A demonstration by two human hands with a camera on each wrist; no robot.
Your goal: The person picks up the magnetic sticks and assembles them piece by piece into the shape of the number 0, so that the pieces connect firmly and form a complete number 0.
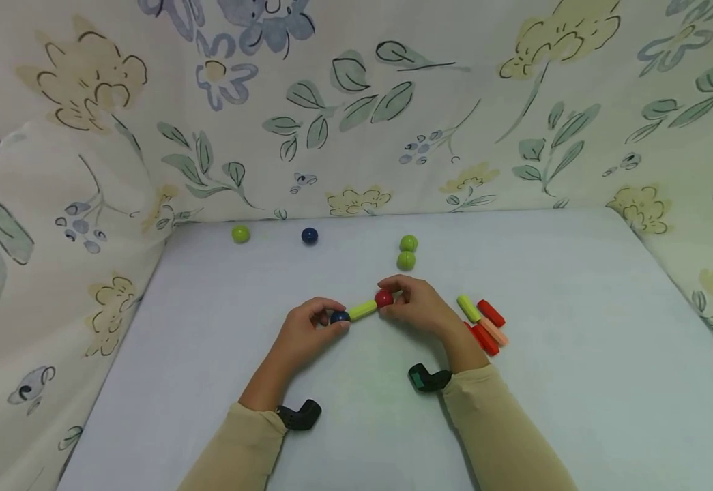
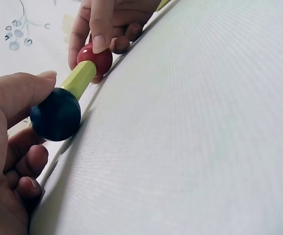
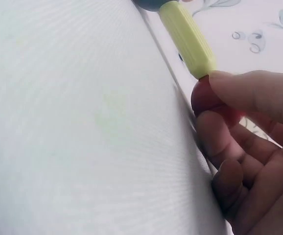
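The yellow-green stick [image 1: 363,310] lies low over the table [image 1: 577,327] between the two hands, a ball at each end, held from both sides, which seems to keep the three pieces in line. The left hand [image 1: 304,334] curls thumb and fingers round the dark blue ball [image 1: 339,317] at its end. The right hand [image 1: 420,307] pinches the red ball [image 1: 383,298] at the other end, a fingertip pressed on top. Just to the right of the right hand lies a cluster of sticks [image 1: 484,322], red, peach and green. Beyond the hands, two green balls [image 1: 407,251] sit touching; farther to the left rest a blue ball [image 1: 310,236] and a green ball [image 1: 241,234], apart.
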